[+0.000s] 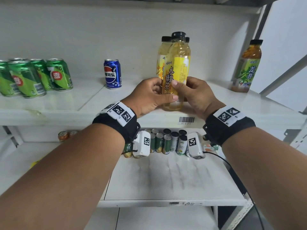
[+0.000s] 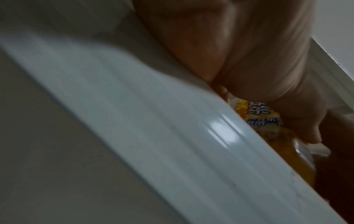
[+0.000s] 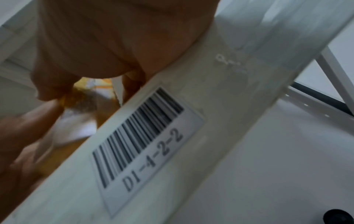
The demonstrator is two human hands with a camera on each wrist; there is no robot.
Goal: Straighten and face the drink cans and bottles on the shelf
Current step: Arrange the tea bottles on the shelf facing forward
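Your left hand [image 1: 150,95] and right hand [image 1: 193,92] both wrap fingers and thumbs round the yellow tea bottle [image 1: 178,63], upright at the shelf [image 1: 49,103] front edge. Only your head view shows the blue can [image 1: 113,74] and green cans [image 1: 33,77] farther left; your right wrist view alone reads the barcode label [image 3: 141,141] as D1-4-2-2.

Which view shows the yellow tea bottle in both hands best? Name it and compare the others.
The head view: the yellow tea bottle shows cap to base, label forward, gripped by left hand and right hand. Both wrist views catch only blurred label slivers behind the shelf edge.
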